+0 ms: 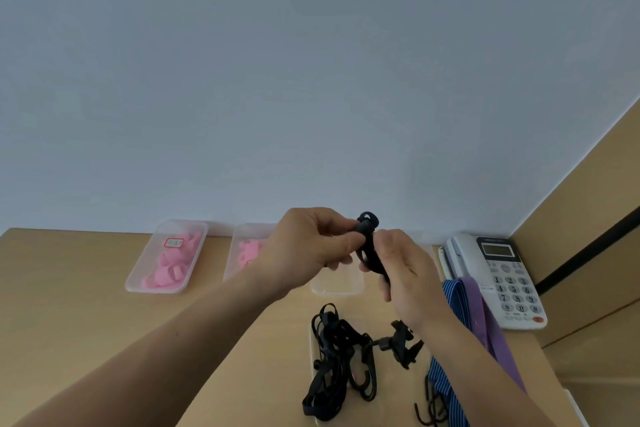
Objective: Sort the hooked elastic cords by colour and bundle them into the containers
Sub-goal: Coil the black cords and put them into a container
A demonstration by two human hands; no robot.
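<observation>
– So, why are both hands up off the desk (69, 288)?

– From my feed, I'd say I'm folding one black hooked cord (369, 239) into a bundle. My left hand (311, 246) pinches its upper end, just under the hook loop that pokes out above the fingers. My right hand (403, 274) is curled round the lower stretch. Held in the air between them, the cord can be doubled without snagging the heap of black cords (332, 357) lying below on the desk.

– And where will it go?

– My guess is the empty clear container (337, 284) just behind my hands. The left container (136, 270) and the middle container (230, 263) hold pink cords (166, 274), so colour rules them out.

– Anything in the way?

– The heap looks tangled, with hooks caught in loops, so the next cord may drag others along. The striped cloth (464, 302) and the telephone (498, 277) sit off to the right, apart from the pink containers.
</observation>
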